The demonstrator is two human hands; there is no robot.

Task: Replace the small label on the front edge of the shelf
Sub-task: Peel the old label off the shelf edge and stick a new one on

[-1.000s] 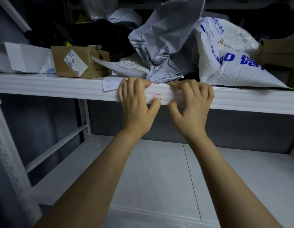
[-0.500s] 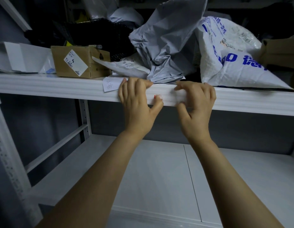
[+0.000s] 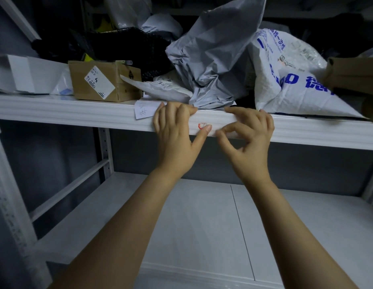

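A small white label with a red mark sits on the white front edge of the shelf. My left hand grips that edge: its fingers hook over the top and its thumb tip presses the label's lower right corner. My right hand is just to the right. Its index finger lies along the top of the edge, and its curled thumb and fingers pinch at the label's right end on the front face. What lies under the right fingers is hidden.
A white paper slip with handwriting hangs on the edge left of my left hand. On the shelf are a cardboard box, a crumpled grey mailer bag and a white bag with blue print. A lower white shelf lies beneath.
My right thumb has come left along the edge toward my left thumb, and the right fingers have curled more. The red mark shows more than half a second ago.
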